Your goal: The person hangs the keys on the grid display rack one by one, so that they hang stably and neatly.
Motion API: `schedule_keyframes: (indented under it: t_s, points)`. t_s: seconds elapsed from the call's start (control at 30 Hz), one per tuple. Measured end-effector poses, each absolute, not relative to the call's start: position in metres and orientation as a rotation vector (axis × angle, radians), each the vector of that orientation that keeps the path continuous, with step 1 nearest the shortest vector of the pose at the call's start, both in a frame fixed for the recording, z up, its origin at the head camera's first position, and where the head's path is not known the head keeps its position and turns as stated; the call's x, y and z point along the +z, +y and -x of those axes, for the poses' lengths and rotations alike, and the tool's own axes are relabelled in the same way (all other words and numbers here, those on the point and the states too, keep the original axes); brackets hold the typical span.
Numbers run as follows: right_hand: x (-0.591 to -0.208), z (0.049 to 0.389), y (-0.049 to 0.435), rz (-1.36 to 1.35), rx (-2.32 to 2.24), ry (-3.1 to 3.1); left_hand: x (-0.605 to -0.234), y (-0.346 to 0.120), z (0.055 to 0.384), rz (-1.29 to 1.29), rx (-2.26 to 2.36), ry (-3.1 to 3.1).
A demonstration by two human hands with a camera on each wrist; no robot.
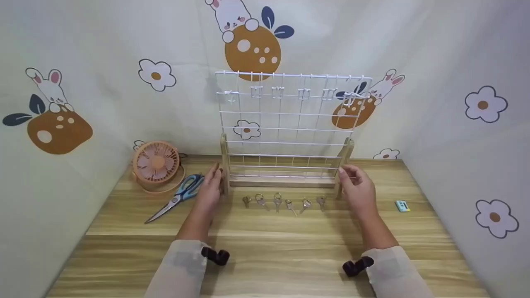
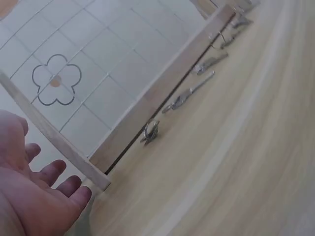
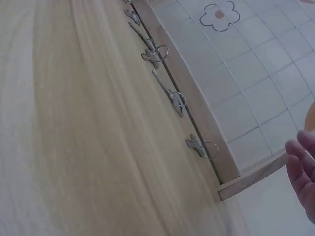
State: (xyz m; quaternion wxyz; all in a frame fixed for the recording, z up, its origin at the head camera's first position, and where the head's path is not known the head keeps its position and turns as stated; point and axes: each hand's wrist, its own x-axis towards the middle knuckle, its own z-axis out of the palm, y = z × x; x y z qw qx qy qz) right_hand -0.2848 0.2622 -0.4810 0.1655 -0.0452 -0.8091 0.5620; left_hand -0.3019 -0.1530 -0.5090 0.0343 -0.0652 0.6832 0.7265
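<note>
Clock per head view, ctr = key row [image 1: 278,203]. 12: wire grid rack [image 1: 278,129] blocks fwd, base bar [image 1: 283,182] low in front. 6: wide lane over tabletop [image 1: 285,252] btwn forearms [image 1: 193,225]. 9: L hand [image 1: 210,188] in way, scissors [image 1: 174,199] beyond, fan [image 1: 157,162] nr 10. 3: R hand [image 1: 359,188] obstructs; then free wood to sm. blue-white obj. [image 1: 402,206]

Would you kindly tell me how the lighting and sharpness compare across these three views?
Head view: warm-toned, faint shadows on the tabletop, keys small and slightly soft; left wrist view: paler, tilted, farthest keys blurred; right wrist view: greyer, also tilted and soft, with the right hand cut off by the edge.
</note>
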Motion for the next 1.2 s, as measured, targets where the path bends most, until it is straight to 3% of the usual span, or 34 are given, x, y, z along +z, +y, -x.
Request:
schedule_keyframes:
  t_s: [0.17,0.63,1.0,1.2]
  points:
    - [-0.500,0.290,0.266,0.100,1.709,-2.380,-0.516,-0.149,0.301,0.193,2.233,2.117]
    - [-0.523,0.292,0.266,-0.119,1.360,-2.792,-0.530,-0.147,0.304,0.159,2.183,2.208]
    - [-0.520,0.290,0.264,-0.098,1.189,-2.843,-0.534,-0.147,0.305,0.124,2.218,2.208]
    - [-0.495,0.286,0.250,-0.106,1.276,-2.788,-0.536,-0.149,0.306,0.126,2.203,2.252]
